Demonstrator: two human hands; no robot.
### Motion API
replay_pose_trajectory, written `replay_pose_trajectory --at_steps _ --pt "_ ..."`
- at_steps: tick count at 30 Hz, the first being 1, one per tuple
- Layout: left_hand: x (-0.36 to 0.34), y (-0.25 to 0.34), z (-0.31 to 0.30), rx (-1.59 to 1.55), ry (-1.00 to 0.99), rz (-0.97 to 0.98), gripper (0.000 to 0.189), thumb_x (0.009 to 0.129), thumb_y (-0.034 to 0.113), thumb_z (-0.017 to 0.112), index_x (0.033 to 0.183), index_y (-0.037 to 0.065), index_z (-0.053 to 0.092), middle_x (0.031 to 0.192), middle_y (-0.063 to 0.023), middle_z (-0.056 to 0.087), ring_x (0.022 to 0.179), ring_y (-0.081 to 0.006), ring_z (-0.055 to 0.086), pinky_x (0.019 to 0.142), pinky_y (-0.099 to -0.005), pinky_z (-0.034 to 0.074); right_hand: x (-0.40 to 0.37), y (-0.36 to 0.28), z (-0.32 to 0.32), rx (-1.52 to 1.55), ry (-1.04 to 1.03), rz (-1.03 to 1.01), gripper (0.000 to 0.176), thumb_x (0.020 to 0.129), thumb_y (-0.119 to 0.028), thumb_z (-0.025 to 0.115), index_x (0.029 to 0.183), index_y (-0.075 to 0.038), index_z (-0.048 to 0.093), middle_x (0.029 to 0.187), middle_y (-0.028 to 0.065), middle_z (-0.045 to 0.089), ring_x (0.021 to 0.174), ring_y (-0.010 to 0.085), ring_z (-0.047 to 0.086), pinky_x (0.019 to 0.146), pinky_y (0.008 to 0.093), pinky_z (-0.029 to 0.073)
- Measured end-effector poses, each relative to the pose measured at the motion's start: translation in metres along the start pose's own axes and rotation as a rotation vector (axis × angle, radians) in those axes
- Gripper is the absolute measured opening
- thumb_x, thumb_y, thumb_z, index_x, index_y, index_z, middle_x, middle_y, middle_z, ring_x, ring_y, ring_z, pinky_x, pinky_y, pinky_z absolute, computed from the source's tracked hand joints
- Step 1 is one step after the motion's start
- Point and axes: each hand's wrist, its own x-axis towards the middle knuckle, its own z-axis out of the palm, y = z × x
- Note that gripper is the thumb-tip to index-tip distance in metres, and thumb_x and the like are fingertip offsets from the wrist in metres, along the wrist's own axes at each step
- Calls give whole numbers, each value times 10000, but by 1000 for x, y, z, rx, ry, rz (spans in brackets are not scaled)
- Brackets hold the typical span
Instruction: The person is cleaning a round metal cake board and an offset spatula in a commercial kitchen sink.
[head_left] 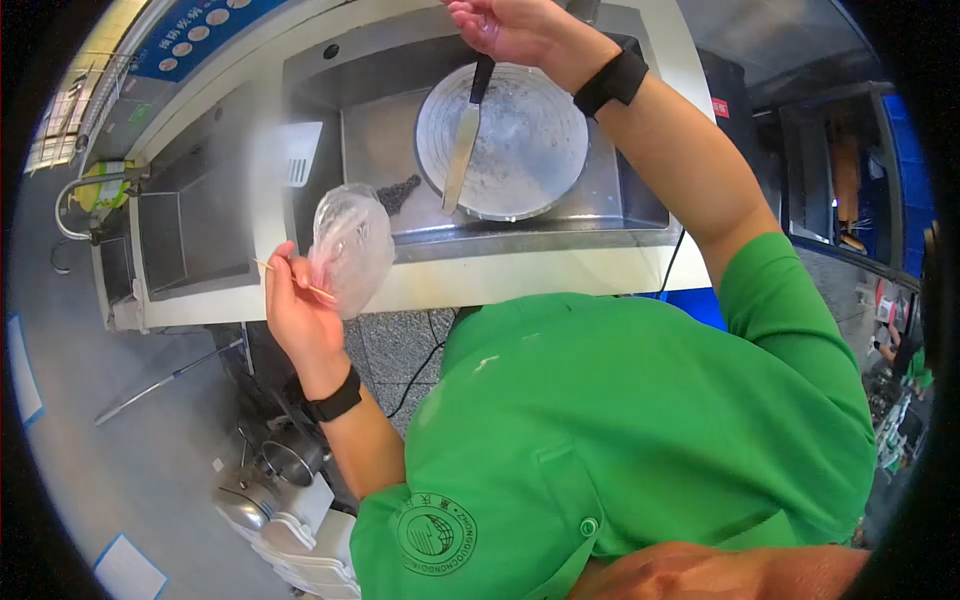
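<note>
My left hand is closed on a crumpled clear plastic bag and a thin wooden stick, in front of the sink. At the top edge, partly cut off, my right hand has its fingers curled at the black handle of a long-bladed spatula; they partly hide the handle. The blade slants down over a round, wet metal plate in the sink. Left of the plate, on the sink floor, lies a dark mesh scourer.
A white slotted piece lies on the left side of the counter. Further left are a second basin and a curved metal pipe. Metal pots stand low at the left. A black cable hangs below the counter.
</note>
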Motion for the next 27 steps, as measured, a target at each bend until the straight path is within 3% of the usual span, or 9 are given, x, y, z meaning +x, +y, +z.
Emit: replay_pose_trajectory --at_steps 1,3,9,11,16,17,23,25,27 --pt "1 -4 4 -2 8 -1 224 925 204 377 970 24 501 632 20 353 597 -73 351 564 -204 345 -6 -1 16 4 2 7 263 901 -141 348 1085 39 403 902 174 552 763 271 580 679 328 522" --pt "3 -2 4 0 -25 15 226 924 205 381 971 17 498 634 18 352 607 -78 351 591 -214 347 -12 12 77 -249 696 -177 277 905 -146 338 1090 49 403 972 191 533 814 272 573 693 319 518" --pt "2 -1 1 -17 -29 28 233 922 200 384 972 2 497 638 11 353 622 -81 350 612 -215 335 -26 17 84 -194 699 -338 340 908 -184 345 1131 71 372 1068 233 497 929 326 546 765 371 501" --pt "4 -3 -7 -33 -39 20 234 923 198 383 972 -1 496 639 10 353 623 -81 348 611 -215 333 -41 51 105 -749 770 -267 281 899 -129 341 1008 107 447 963 260 557 881 301 593 789 348 512" --pt "6 -10 -15 -37 -31 8 239 923 197 380 970 -7 493 642 9 354 629 -81 347 611 -211 326 -87 110 41 -909 796 358 226 838 -177 496 855 21 604 818 128 623 752 211 614 710 306 497" --pt "6 -12 -20 -43 -16 -6 242 923 200 381 972 -10 492 643 10 354 632 -81 348 615 -212 326 -103 135 22 -1415 724 708 210 829 -174 516 846 12 613 817 114 626 733 195 610 675 291 491" --pt "7 -15 -31 -71 35 -46 248 922 203 381 978 -16 484 645 13 355 631 -83 348 620 -215 325 -124 155 7 -2030 376 830 333 703 -97 602 1034 -113 576 1112 112 543 1064 272 489 886 383 390" --pt "7 -17 -36 -79 71 -62 248 922 203 380 977 -17 482 645 12 355 628 -84 349 616 -216 326 -132 158 -4 -2638 -189 390 565 671 -134 657 1196 -148 450 1316 105 353 1228 257 318 973 443 276" --pt "7 -19 -40 -74 105 -79 250 923 203 374 978 -17 478 645 13 355 619 -83 344 603 -214 328 -134 159 -12 -2673 -229 437 633 663 -168 672 1234 -163 400 1345 100 301 1251 262 274 984 466 242"
